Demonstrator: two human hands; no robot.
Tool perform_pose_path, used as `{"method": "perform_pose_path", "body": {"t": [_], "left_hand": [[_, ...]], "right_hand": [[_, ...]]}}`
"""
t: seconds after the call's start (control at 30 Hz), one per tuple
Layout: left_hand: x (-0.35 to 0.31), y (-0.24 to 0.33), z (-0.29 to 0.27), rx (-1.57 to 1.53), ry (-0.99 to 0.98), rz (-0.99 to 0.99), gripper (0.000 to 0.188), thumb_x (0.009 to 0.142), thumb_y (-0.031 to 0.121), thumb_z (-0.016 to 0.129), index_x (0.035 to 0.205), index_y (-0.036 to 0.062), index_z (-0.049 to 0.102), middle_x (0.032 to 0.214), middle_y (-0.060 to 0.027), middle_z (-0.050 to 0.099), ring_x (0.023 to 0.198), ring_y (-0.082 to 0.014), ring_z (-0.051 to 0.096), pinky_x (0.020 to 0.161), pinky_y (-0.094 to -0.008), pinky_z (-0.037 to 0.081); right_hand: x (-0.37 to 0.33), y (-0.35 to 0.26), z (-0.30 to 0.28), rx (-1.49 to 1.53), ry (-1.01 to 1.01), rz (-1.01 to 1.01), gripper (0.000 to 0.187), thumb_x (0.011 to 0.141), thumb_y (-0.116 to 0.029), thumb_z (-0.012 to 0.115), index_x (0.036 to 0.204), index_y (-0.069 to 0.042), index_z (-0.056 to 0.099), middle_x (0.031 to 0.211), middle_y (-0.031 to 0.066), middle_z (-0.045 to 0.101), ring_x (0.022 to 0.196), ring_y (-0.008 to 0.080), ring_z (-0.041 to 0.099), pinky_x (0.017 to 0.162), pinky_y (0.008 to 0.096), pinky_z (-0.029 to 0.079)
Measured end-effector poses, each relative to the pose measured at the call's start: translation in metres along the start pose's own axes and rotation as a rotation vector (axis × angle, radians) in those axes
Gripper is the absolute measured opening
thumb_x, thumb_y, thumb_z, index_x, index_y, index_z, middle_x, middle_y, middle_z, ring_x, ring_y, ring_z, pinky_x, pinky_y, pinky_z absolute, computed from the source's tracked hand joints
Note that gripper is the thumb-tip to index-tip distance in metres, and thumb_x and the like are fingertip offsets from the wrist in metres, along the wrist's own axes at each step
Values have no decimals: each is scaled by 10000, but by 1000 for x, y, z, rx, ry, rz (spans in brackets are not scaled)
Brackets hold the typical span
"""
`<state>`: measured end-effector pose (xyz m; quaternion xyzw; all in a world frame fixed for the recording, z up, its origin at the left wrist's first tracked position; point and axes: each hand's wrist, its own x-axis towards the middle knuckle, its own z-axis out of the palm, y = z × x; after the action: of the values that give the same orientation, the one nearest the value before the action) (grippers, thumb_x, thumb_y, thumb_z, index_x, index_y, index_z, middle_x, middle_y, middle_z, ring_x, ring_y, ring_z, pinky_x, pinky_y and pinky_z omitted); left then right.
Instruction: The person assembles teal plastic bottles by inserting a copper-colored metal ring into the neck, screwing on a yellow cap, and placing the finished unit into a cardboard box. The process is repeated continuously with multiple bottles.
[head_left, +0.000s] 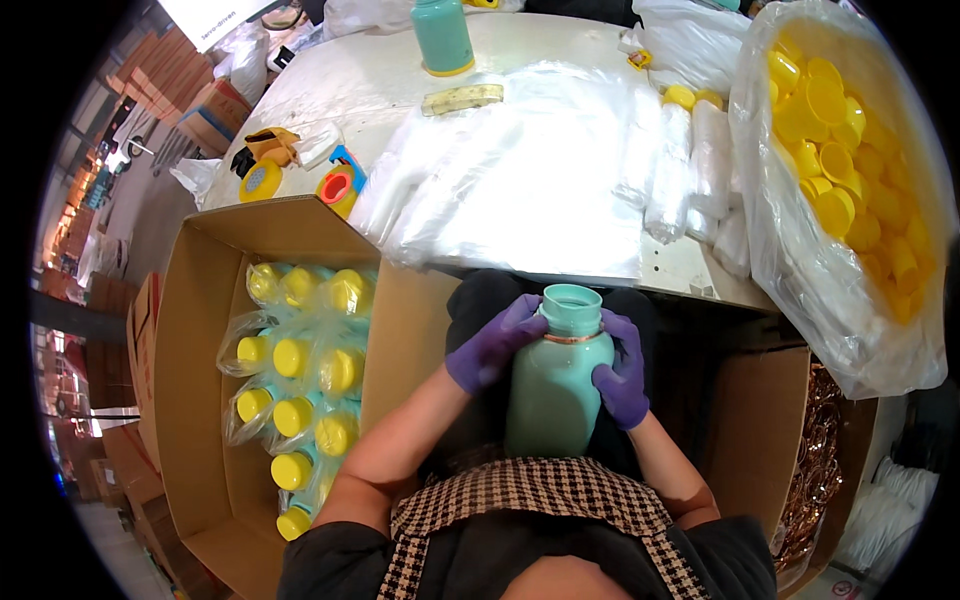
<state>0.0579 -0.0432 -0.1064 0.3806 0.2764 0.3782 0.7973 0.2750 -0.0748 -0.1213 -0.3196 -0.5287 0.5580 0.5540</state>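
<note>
A large teal bottle (558,395) stands upright in my lap, its wide mouth uncovered. Round the base of its neck runs a thin copper-coloured ring (568,340). My left hand (496,345), in a purple glove, grips the bottle's shoulder and neck from the left. On the opposite side my right hand (622,372), gloved the same way, curls round the shoulder with its fingers partly behind the bottle. The underside of the bottle is hidden by the checked apron (540,488).
At my left a cardboard box (215,390) holds several bagged bottles with yellow lids. Ahead, clear plastic bags (550,160) cover the table, with another teal bottle (443,40) beyond. A sack of yellow cups (835,190) hangs at right, above a box of copper-coloured rings (815,465).
</note>
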Motion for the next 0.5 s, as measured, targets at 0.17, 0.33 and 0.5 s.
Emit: {"method": "perform_pose_path", "body": {"t": [0.17,0.33,0.5], "left_hand": [[1,26,-1,-55,-139,-102,754,881,517,693,1400,19,466,1350,-71,542,1235,-157,494,1072,-330,391],[1,43,-4,149,-117,-210,866,836,544,737,1445,19,415,1396,-55,517,1278,-148,466,1086,-329,378],[4,47,-4,163,-145,-268,860,844,486,755,1465,23,383,1417,-57,500,1286,-152,462,1092,-329,374]], "right_hand": [[8,9,-4,-59,-53,8,514,715,-118,618,1210,-55,499,1282,130,501,1185,230,490,1051,380,383],[13,2,-9,-199,-110,-48,492,694,-82,689,1162,-55,539,1238,124,509,1161,238,500,1021,373,396],[10,-4,-9,-287,-112,-37,413,679,-42,684,1083,-47,594,1235,137,516,1162,256,502,1012,372,400]]}}
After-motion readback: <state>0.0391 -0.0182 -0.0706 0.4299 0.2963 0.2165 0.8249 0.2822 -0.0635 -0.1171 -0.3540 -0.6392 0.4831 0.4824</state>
